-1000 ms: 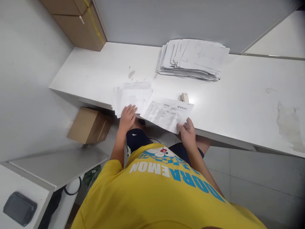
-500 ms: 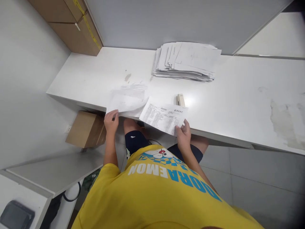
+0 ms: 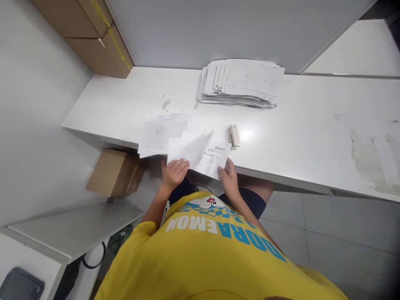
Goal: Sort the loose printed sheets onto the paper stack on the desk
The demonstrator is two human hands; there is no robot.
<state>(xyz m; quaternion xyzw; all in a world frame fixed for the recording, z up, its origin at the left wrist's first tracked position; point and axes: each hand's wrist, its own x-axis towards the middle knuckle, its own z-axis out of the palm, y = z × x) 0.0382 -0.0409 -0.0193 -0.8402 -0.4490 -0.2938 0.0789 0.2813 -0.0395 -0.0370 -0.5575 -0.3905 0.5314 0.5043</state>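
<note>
stained white desk (image 3: 300,129), grey partition (image 3: 212,33) behind; left hand (image 3: 176,172) gripping curled sheet (image 3: 179,146), right hand (image 3: 229,175) gripping printed page (image 3: 211,161).

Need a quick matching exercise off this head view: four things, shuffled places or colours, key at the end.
Things
1. Stapler
2. Thick paper stack
3. Printed sheet
4. Dark device

Place or colour
A. Held in the right hand
B. In the lower left corner of the picture
C. Cream-coloured
D. At the back of the white desk, by the grey panel

Pairs: 1-C, 2-D, 3-A, 4-B
</note>
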